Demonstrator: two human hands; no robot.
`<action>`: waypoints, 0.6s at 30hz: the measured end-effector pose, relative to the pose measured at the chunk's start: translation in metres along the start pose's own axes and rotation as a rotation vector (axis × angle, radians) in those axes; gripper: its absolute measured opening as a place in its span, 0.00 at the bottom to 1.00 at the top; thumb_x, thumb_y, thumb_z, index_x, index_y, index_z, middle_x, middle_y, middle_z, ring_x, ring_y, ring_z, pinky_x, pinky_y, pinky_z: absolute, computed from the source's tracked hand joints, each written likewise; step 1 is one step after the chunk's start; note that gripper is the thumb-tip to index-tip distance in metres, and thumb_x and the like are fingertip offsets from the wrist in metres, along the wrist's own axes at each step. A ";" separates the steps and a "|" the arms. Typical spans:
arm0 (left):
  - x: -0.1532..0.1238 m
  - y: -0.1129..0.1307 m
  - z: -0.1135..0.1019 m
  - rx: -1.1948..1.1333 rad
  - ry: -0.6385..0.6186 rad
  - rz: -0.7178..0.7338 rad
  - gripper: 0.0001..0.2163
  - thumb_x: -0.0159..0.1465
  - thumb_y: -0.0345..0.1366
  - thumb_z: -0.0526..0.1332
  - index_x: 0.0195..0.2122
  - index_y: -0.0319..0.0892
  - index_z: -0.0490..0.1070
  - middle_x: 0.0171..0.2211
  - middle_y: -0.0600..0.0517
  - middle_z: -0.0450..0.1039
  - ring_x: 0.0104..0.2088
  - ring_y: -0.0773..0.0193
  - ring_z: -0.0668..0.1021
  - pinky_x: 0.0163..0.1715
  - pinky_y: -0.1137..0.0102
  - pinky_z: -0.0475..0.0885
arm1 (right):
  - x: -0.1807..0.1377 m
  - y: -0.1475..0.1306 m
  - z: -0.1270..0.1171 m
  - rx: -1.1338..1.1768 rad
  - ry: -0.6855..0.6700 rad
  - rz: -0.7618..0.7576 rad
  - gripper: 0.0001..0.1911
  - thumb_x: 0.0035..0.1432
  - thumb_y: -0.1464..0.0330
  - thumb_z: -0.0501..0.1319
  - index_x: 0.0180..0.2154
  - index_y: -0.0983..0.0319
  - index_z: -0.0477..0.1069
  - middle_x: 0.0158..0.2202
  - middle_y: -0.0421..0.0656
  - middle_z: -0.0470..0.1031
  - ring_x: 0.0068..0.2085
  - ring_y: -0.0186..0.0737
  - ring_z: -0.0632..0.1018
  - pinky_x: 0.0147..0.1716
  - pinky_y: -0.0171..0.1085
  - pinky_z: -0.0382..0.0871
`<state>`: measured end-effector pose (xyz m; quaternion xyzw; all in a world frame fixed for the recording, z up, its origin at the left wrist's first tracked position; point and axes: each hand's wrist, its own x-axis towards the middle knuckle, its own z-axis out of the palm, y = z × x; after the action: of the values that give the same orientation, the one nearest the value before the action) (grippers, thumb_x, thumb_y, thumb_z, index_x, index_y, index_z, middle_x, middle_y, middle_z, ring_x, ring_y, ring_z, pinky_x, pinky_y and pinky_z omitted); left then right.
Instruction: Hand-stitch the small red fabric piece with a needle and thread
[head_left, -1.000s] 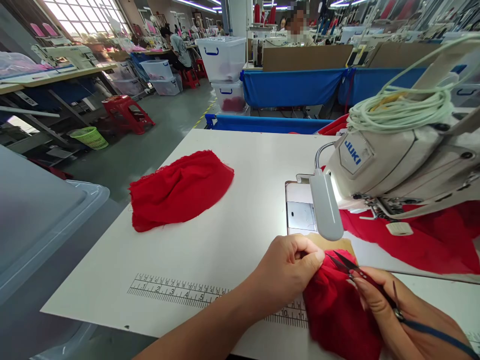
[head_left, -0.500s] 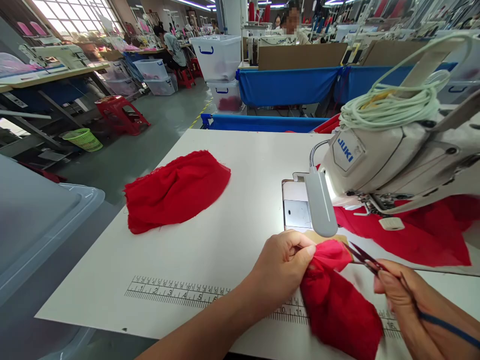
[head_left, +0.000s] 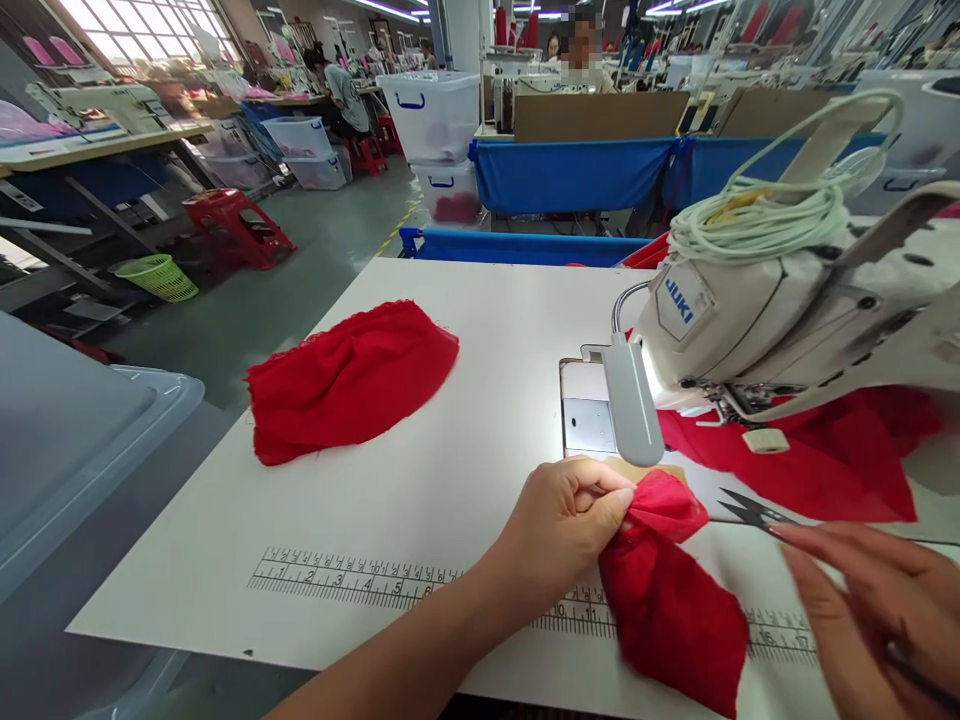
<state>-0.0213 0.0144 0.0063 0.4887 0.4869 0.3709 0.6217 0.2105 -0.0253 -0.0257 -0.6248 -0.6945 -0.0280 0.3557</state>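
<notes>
Now a crumpled red fabric piece [head_left: 675, 610] is being pinched at its upper end by the left hand [head_left: 566, 512], its length slanting down-right across the white, ruler-marked tabletop [head_left: 487, 440]. Just rightward, dark pointed metal snips [head_left: 765, 515] are being gripped by the farther right hand [head_left: 892, 595], blades parted, clear of the fabric.
</notes>
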 end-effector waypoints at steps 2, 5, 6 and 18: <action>-0.001 -0.001 0.000 -0.008 -0.010 0.009 0.09 0.60 0.36 0.58 0.25 0.40 0.72 0.26 0.53 0.66 0.30 0.66 0.66 0.27 0.71 0.60 | -0.004 -0.034 0.006 0.086 -0.038 -0.092 0.10 0.62 0.62 0.58 0.44 0.53 0.73 0.43 0.42 0.73 0.31 0.35 0.77 0.25 0.35 0.68; -0.002 -0.001 0.000 -0.007 -0.019 0.027 0.09 0.60 0.37 0.58 0.25 0.40 0.71 0.25 0.53 0.66 0.29 0.66 0.66 0.27 0.72 0.61 | 0.000 -0.067 0.019 0.059 -0.091 -0.169 0.09 0.65 0.62 0.55 0.43 0.53 0.72 0.41 0.41 0.74 0.30 0.33 0.77 0.23 0.33 0.66; -0.002 0.000 0.000 -0.002 -0.016 0.033 0.10 0.60 0.38 0.59 0.24 0.40 0.71 0.25 0.54 0.65 0.29 0.66 0.66 0.27 0.72 0.61 | 0.002 -0.071 0.023 0.043 -0.092 -0.175 0.09 0.66 0.62 0.54 0.42 0.53 0.72 0.40 0.41 0.74 0.30 0.33 0.77 0.23 0.32 0.66; -0.002 0.001 0.000 0.003 0.014 0.054 0.08 0.57 0.32 0.60 0.22 0.39 0.74 0.26 0.53 0.68 0.31 0.66 0.68 0.31 0.71 0.63 | 0.005 -0.065 0.029 0.042 -0.056 -0.186 0.07 0.65 0.64 0.55 0.42 0.55 0.71 0.39 0.41 0.76 0.32 0.34 0.78 0.26 0.33 0.65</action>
<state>-0.0223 0.0128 0.0075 0.5001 0.4783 0.3902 0.6073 0.1396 -0.0215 -0.0181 -0.5504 -0.7597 -0.0291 0.3450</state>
